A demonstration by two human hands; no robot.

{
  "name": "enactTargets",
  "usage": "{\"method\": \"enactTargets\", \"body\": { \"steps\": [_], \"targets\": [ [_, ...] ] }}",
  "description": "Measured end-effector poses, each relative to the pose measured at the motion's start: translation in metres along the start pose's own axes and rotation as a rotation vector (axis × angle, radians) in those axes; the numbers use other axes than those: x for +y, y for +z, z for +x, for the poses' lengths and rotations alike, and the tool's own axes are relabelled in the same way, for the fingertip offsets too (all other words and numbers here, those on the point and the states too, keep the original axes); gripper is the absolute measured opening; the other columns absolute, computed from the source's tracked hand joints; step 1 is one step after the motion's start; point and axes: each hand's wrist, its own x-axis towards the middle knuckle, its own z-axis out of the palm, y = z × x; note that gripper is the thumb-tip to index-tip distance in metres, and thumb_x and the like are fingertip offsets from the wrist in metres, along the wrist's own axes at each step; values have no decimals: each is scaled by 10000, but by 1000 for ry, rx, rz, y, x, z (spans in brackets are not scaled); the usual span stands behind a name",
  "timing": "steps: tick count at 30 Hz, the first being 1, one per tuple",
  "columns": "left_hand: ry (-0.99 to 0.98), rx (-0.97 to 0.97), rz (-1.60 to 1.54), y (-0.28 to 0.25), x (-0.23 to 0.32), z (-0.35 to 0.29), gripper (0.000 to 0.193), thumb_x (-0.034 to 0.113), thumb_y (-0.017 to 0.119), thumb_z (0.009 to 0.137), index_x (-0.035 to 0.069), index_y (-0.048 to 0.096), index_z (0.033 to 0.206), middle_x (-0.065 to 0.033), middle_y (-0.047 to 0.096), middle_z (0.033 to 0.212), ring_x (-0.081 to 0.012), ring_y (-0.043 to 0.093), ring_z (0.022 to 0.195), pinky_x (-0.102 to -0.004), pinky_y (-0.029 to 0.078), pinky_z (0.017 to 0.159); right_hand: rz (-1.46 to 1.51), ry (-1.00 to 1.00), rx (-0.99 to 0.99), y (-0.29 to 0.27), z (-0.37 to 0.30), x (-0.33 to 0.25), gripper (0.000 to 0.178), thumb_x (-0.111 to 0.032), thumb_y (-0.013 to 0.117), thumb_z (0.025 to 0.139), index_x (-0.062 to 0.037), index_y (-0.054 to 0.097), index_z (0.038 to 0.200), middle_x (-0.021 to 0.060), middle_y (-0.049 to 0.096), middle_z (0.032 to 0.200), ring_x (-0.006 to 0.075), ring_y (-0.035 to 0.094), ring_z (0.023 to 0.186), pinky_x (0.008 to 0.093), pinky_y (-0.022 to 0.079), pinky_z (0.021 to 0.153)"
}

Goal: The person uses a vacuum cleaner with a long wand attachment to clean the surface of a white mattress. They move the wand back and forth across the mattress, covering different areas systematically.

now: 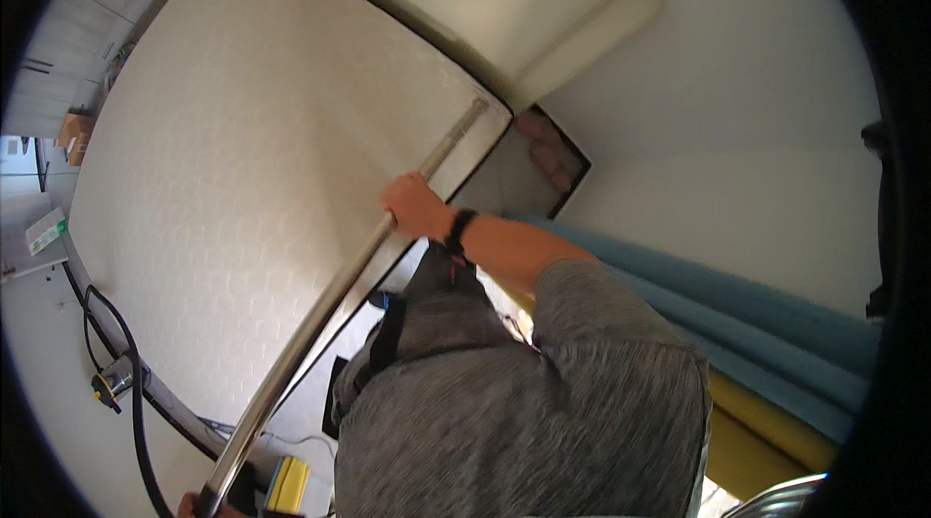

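Nearest: grey-shirted torso [504, 421] fills the lower frame. Left hand [199, 503] pokes in at the bottom edge, low end of the long metal pole [330, 300] at it — mostly cut off, can't tell the fingers. Yellow tool [288, 484] just beside it, black hose [131, 392] curling on the floor to the left. Pole runs up diagonally across the white quilted mattress [223, 159]. Right hand [415, 206], black wristband, fingers clenched round the pole approx mid-length. Far tip reaches the mattress's upper corner. Beyond: cream foam slabs [543, 4]; blue rolls [737, 314] and yellow roll [766, 440] at right.
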Motion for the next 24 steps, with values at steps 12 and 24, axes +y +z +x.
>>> {"method": "enactTargets", "body": {
  "steps": [12,24],
  "targets": [
    [-86,41,54,68,-12,-29,182,245,595,736,82,607,657,-60,650,660,-251,618,595,-384,475,598,81,-7,125,-35,9,42,172,-190,698,608,-134,540,646,56,553,700,312,564,768,444,387,721],
    [-174,-24,37,26,-24,-12,188,272,599,715,85,617,700,-54,664,700,-250,631,648,-377,474,649,8,44,97,-22,5,45,102,-222,675,681,-139,622,708,58,617,753,292,592,842,436,408,805]
  ]
}}
